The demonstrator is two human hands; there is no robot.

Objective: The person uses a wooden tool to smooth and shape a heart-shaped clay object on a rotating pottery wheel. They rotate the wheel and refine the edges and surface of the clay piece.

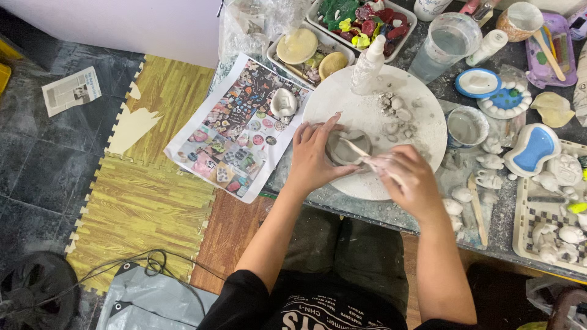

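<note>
The left hand [313,156] cups a small grey clay bowl [344,148] on the round white board [373,116] at the bench edge. The right hand [408,181] grips a slim wooden tool [361,154], its tip inside the bowl. The bowl looks formed but unpainted, its surface apparently being smoothed; clay crumbs [397,116] lie beside it.

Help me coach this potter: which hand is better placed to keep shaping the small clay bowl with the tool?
Right hand: it grips the wooden tool, whose tip touches the clay bowl; the left hand cradles the bowl.

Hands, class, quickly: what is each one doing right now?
Left hand: cupped around the small grey clay bowl.
Right hand: closed on a thin pale modelling stick.
</note>
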